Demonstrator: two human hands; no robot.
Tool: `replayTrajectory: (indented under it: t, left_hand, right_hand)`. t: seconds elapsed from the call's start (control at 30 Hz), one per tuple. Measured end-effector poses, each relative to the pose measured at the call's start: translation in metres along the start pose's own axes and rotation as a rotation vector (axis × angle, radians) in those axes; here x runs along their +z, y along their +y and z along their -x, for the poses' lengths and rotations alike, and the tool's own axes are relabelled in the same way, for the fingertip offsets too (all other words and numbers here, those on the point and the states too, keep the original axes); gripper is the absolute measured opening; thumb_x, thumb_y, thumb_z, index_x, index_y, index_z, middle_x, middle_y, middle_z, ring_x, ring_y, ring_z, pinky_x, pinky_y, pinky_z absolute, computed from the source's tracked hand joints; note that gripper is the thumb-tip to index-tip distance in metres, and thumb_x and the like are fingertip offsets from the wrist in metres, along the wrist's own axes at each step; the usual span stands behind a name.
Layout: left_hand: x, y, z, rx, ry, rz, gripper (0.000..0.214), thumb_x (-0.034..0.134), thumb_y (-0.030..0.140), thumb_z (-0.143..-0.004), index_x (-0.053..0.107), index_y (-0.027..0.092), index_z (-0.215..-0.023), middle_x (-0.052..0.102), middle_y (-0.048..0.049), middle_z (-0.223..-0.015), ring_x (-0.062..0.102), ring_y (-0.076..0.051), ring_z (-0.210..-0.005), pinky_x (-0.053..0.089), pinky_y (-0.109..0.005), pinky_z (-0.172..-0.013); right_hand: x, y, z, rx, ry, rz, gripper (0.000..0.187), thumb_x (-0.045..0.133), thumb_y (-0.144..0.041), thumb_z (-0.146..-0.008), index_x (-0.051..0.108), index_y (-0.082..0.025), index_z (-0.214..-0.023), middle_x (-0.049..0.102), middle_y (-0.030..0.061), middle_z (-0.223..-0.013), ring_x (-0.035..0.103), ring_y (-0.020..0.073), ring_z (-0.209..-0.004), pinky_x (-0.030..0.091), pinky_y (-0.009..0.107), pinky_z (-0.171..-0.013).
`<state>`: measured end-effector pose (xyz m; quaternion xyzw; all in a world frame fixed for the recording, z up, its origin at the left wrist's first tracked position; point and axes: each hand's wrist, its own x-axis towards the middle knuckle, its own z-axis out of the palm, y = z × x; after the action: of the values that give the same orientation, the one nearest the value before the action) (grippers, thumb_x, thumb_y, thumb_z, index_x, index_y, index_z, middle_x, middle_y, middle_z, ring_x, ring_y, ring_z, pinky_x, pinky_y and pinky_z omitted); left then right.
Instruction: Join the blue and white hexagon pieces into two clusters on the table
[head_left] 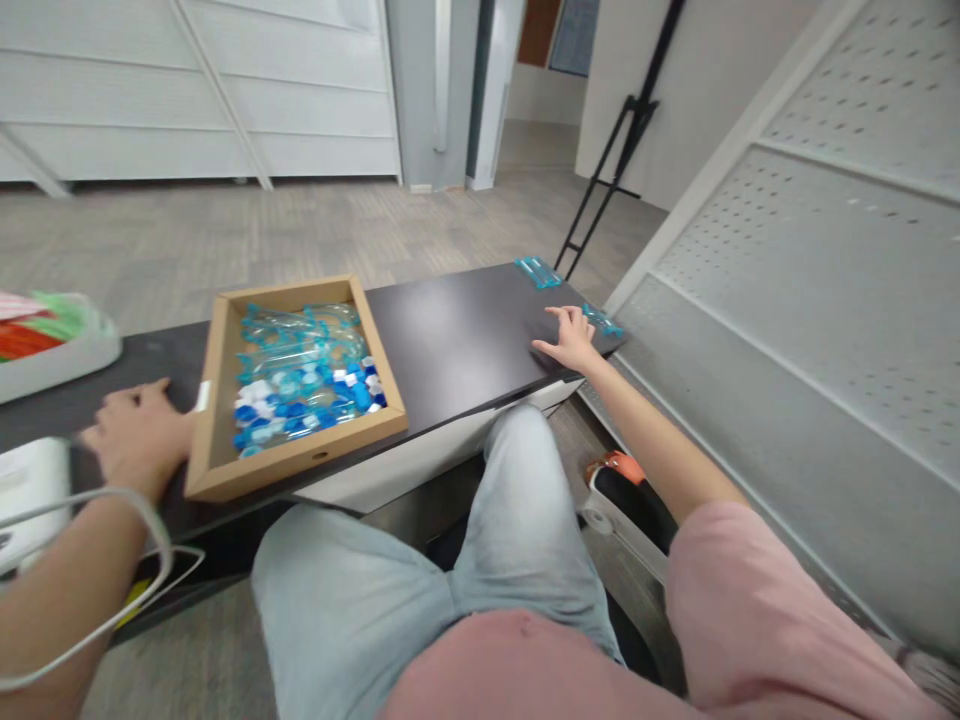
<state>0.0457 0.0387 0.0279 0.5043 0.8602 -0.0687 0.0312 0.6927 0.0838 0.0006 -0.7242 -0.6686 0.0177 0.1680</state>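
My right hand point(571, 340) hovers at or rests on the right end of the dark table point(450, 330), thumb and fingers apart, with nothing seen in it. Just beyond it lie clear tubes with teal ends point(603, 321), partly hidden by the hand. Another small row of such clear tubes point(538, 272) sits at the far right corner. My left hand point(139, 430) lies on the table with fingers spread, its wrist close beside a cardboard box point(217, 400). Inside the box are several clear teal-ended tubes point(292, 340) and many blue and white caps point(300, 405).
At the far left stands a white tray point(67, 365) with red and green items. A white device point(34, 490) is near my left forearm, and a white cable point(161, 540) crosses that forearm. A perforated panel point(825, 300) borders the right side. A black stand point(619, 150) rises behind.
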Motion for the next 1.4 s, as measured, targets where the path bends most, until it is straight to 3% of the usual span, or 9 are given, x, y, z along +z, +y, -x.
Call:
replayTrajectory:
  t: [0.07, 0.13, 0.4, 0.53, 0.73, 0.93, 1.1, 1.2, 1.4]
  left_hand:
    - [0.006, -0.014, 0.0, -0.032, 0.081, 0.215, 0.088, 0.025, 0.046, -0.109, 0.048, 0.011, -0.186, 0.048, -0.0345, -0.185, 0.05, -0.047, -0.172, 0.041, -0.065, -0.137]
    - [0.011, -0.019, -0.004, -0.016, 0.084, 0.24, 0.09, 0.034, 0.051, -0.107, 0.051, 0.005, -0.182, 0.047, -0.0354, -0.184, 0.049, -0.048, -0.172, 0.038, -0.062, -0.14]
    - [0.032, -0.026, -0.023, 0.033, 0.149, 0.307, 0.088, 0.045, 0.061, -0.112, 0.052, 0.007, -0.181, 0.049, -0.0333, -0.184, 0.049, -0.048, -0.169, 0.038, -0.063, -0.139]
    - [0.037, -0.027, -0.024, 0.039, 0.198, 0.361, 0.085, 0.046, 0.059, -0.111, 0.055, 0.011, -0.18, 0.051, -0.0322, -0.183, 0.048, -0.051, -0.168, 0.037, -0.065, -0.139]
    - [0.039, -0.026, -0.026, 0.044, 0.192, 0.373, 0.085, 0.047, 0.058, -0.11, 0.055, 0.011, -0.18, 0.05, -0.0326, -0.184, 0.046, -0.052, -0.17, 0.035, -0.066, -0.141]
    - [0.042, -0.027, -0.029, 0.043, 0.198, 0.372, 0.084, 0.047, 0.059, -0.11, 0.056, 0.011, -0.179, 0.052, -0.0315, -0.184, 0.047, -0.051, -0.169, 0.036, -0.065, -0.14]
    - [0.043, -0.027, -0.03, 0.059, 0.202, 0.373, 0.087, 0.047, 0.059, -0.11, 0.055, 0.008, -0.179, 0.051, -0.0339, -0.183, 0.048, -0.053, -0.168, 0.037, -0.065, -0.138]
    - [0.043, -0.027, -0.03, 0.058, 0.202, 0.377, 0.086, 0.046, 0.059, -0.109, 0.056, 0.008, -0.179, 0.051, -0.0337, -0.183, 0.048, -0.053, -0.168, 0.037, -0.067, -0.138]
    - [0.043, -0.027, -0.03, 0.054, 0.202, 0.381, 0.087, 0.046, 0.06, -0.109, 0.056, 0.009, -0.179, 0.051, -0.0336, -0.185, 0.048, -0.053, -0.169, 0.036, -0.067, -0.139]
  right_hand:
    - [0.01, -0.038, -0.008, -0.202, -0.125, -0.09, 0.068, 0.081, -0.049, -0.101, 0.067, -0.022, -0.162, 0.063, 0.0232, -0.161, 0.072, 0.0444, -0.142, 0.049, 0.068, -0.129]
    - [0.018, -0.082, -0.015, -0.394, -0.215, -0.185, 0.055, 0.077, -0.05, -0.105, 0.074, -0.023, -0.153, 0.07, 0.02, -0.154, 0.078, 0.0389, -0.127, 0.054, 0.064, -0.124]
    - [0.04, -0.291, -0.001, -0.835, -0.347, -0.371, 0.035, 0.074, -0.044, -0.116, 0.08, -0.023, -0.143, 0.085, 0.014, -0.139, 0.082, 0.0338, -0.126, 0.055, 0.053, -0.119]
    - [0.069, -0.356, 0.02, -0.872, -0.497, -0.243, 0.044, 0.087, -0.043, -0.11, 0.078, -0.02, -0.147, 0.083, 0.0186, -0.149, 0.079, 0.0399, -0.137, 0.055, 0.055, -0.123]
    - [0.098, -0.365, 0.023, -0.853, -0.49, -0.439, 0.044, 0.094, -0.039, -0.103, 0.078, -0.022, -0.14, 0.082, 0.0151, -0.139, 0.078, 0.0357, -0.127, 0.062, 0.051, -0.115]
    - [0.096, -0.359, 0.025, -0.919, -0.508, -0.59, 0.032, 0.092, -0.038, -0.102, 0.083, -0.023, -0.13, 0.082, 0.0082, -0.119, 0.077, 0.0287, -0.109, 0.063, 0.044, -0.105]
    - [0.094, -0.365, 0.029, -0.866, -0.582, -0.549, 0.028, 0.067, -0.046, -0.12, 0.085, -0.025, -0.116, 0.088, 0.0078, -0.116, 0.081, 0.0288, -0.11, 0.059, 0.043, -0.105]
    - [0.092, -0.366, 0.03, -0.853, -0.597, -0.511, 0.022, 0.068, -0.041, -0.12, 0.084, -0.026, -0.12, 0.089, 0.0081, -0.119, 0.082, 0.0297, -0.112, 0.059, 0.044, -0.107]
    - [0.09, -0.362, 0.027, -0.779, -0.58, -0.816, 0.03, 0.066, -0.048, -0.119, 0.082, -0.026, -0.131, 0.087, 0.0063, -0.127, 0.08, 0.0272, -0.117, 0.062, 0.045, -0.113]
